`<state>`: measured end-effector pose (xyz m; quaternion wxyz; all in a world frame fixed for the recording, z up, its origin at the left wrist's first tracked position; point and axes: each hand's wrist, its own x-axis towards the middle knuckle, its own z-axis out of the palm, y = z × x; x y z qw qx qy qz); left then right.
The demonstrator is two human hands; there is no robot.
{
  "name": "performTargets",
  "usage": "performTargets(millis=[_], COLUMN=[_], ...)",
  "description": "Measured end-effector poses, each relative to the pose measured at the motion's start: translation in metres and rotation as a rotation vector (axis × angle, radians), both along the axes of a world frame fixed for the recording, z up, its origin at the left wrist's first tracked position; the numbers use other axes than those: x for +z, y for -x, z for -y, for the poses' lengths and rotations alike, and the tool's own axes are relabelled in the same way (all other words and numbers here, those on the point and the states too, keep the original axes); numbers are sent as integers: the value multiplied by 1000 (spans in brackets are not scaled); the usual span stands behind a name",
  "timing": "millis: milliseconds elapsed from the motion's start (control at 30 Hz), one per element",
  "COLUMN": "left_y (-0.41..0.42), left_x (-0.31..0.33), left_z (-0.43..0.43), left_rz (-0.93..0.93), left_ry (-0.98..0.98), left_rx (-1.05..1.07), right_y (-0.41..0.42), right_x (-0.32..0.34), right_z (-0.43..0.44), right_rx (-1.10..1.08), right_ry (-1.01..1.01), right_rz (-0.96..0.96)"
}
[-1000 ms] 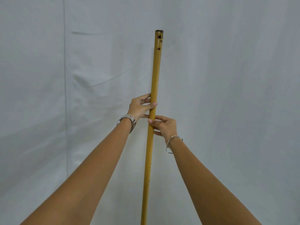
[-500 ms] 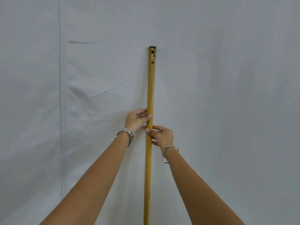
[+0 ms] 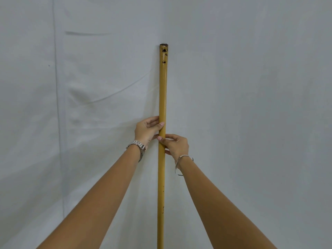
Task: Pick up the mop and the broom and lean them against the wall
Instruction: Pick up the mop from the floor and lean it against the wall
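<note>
Left hand (image 3: 146,130), wristwatch (image 3: 138,145) on wrist: fingers loosely curled round the yellow pole (image 3: 162,97), thumb across its front. Right hand (image 3: 177,145), bangle (image 3: 180,165) on wrist: just below, pinching the same pole. Pole: upright against the white wall (image 3: 251,87); lower end cut off, so mop or broom cannot be told.

Below your fingers (image 3: 162,139) the yellow pole (image 3: 162,90) runs off the bottom edge, so you can't tell mop from broom. Fingers of your left hand (image 3: 146,130) and right hand (image 3: 177,143) hide behind it.
</note>
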<state>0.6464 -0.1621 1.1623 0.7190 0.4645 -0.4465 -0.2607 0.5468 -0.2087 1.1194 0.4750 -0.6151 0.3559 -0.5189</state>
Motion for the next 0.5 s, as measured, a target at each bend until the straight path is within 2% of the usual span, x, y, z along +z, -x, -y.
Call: performTargets(millis=[133, 333, 400, 500], left_y=[2, 14, 28, 54], left_x=[-6, -16, -21, -38], left_z=[-6, -25, -33, -44], left_rz=[-22, 35, 230, 810], left_ry=[29, 106, 133, 195], left_rx=[29, 169, 323, 650], right_y=[13, 66, 87, 112], right_x=[-8, -23, -27, -32], right_z=[-5, -14, -20, -35], right_rx=[-60, -117, -181, -363], right_ry=[48, 8, 30, 195], right_rz=[-40, -81, -97, -292])
